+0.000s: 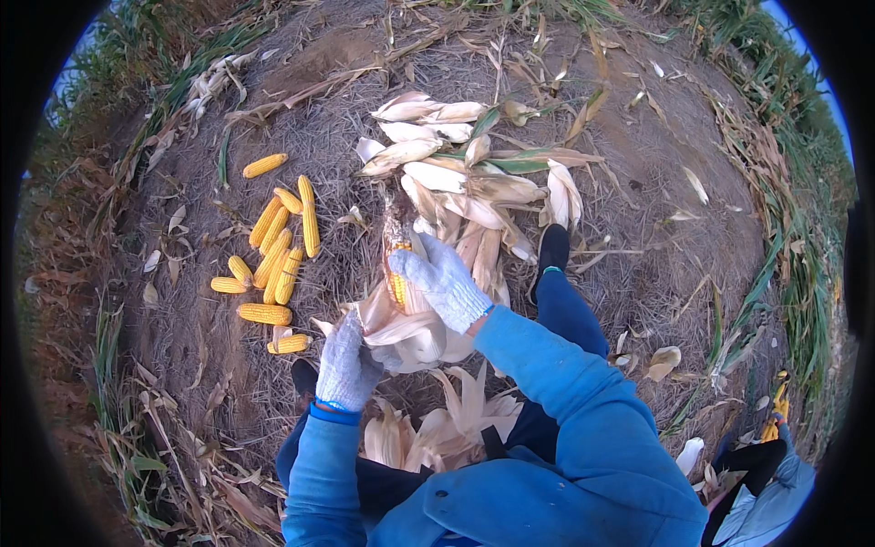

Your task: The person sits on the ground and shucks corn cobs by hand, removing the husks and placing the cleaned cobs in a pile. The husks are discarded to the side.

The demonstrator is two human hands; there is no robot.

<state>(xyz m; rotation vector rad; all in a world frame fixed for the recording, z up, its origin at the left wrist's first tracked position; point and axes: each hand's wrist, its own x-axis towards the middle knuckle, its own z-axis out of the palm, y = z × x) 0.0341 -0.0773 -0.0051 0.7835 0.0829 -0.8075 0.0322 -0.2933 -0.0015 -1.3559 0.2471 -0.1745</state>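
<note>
An ear of corn (396,273) with yellow kernels and a dark, damaged tip stands between my hands, its pale husk (410,335) peeled down around the base. My right hand (441,280), in a whitish knit glove, holds the ear from its right side, the thumb across the kernels. My left hand (348,362), gloved likewise, grips husk leaves at the lower left of the ear. Husked yellow ears (273,267) lie in a loose group on the ground to the left. Ears still in their husks (437,178) are heaped beyond my hands.
Stripped husks (444,431) are piled between my legs. My right shoe (552,247) touches the ground beside the unhusked heap. Dry stalks and leaves (752,178) line both sides. Another person (759,478) is at the lower right, near more yellow ears.
</note>
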